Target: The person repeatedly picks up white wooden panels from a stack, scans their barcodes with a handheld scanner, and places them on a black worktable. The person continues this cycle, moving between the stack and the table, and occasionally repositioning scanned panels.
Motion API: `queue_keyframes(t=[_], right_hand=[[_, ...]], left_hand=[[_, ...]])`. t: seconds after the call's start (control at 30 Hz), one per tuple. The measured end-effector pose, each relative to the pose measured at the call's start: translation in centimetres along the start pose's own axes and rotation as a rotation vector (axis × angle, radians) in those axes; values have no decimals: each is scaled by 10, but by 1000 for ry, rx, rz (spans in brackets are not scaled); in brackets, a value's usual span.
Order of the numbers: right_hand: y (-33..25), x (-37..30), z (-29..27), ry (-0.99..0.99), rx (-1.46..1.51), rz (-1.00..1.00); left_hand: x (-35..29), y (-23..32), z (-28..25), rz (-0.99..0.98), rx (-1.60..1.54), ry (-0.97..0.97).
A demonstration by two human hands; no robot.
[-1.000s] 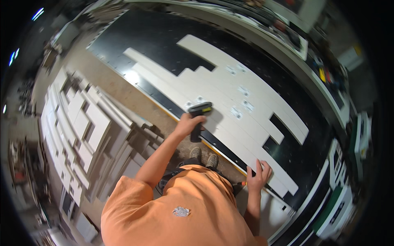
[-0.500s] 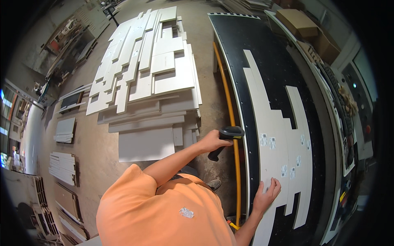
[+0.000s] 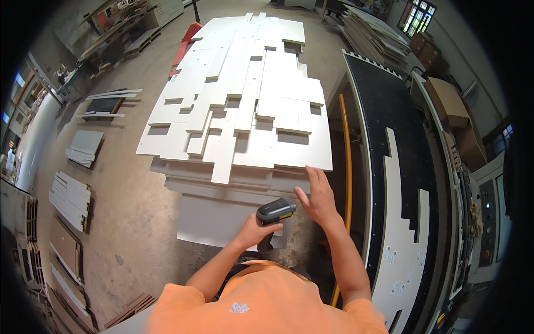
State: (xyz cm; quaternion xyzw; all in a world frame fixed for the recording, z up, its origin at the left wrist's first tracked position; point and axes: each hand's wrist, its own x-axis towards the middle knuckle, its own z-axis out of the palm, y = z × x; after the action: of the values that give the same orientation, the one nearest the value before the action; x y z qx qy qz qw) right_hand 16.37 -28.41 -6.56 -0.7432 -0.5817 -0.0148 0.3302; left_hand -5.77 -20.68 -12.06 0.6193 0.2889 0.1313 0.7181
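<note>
My left hand (image 3: 252,230) is wrapped round the grip of a black handheld barcode scanner (image 3: 276,209), in front of my body. My right hand (image 3: 319,198) is open, its fingers stretched forward and its thumb apart. Its fingertips are at the near right edge of a large stack of white boards (image 3: 290,118); whether they touch it I cannot tell. Boards of many lengths and widths lie overlapping on top of the stack. Grey-looking panels (image 3: 208,214) stick out toward me below them.
To the right runs a long black-topped table (image 3: 371,83) with white labelled strips (image 3: 394,222) on it and a yellow rail (image 3: 347,150) along its side. A control box (image 3: 489,222) and cardboard boxes (image 3: 446,103) stand beyond. Smaller board piles (image 3: 71,200) lie on the floor at left.
I have turned left to face the white stack. My right hand has left the strips on the black table and is at the stack's near edge. The scanner remains in my left hand.
</note>
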Motion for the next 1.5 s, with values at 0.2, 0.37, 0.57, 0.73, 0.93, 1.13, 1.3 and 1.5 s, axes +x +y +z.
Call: queue_keyframes(t=[0.2, 0.37, 0.57, 0.73, 0.93, 1.13, 1.3, 1.5], right_hand=[[19, 161, 102, -28, 225, 338], [40, 229, 138, 15, 556, 707], [36, 198, 124, 5, 818, 771], [10, 100, 81, -216, 981, 695], [-15, 12, 35, -737, 1120, 666], [-6, 29, 19, -987, 963, 486], [36, 107, 6, -721, 441, 195], [111, 302, 52, -270, 385, 218]], left_hand=[[-42, -5, -36, -26, -3, -11], [-52, -9, -59, 7, -120, 69], [-27, -12, -63, 71, -262, 131], [10, 8, -53, 133, -247, 117], [3, 28, -55, 7, -495, 147], [-4, 40, -43, -203, -443, 178], [1, 47, -29, -148, -378, 298], [2, 47, -20, -72, -414, 348]])
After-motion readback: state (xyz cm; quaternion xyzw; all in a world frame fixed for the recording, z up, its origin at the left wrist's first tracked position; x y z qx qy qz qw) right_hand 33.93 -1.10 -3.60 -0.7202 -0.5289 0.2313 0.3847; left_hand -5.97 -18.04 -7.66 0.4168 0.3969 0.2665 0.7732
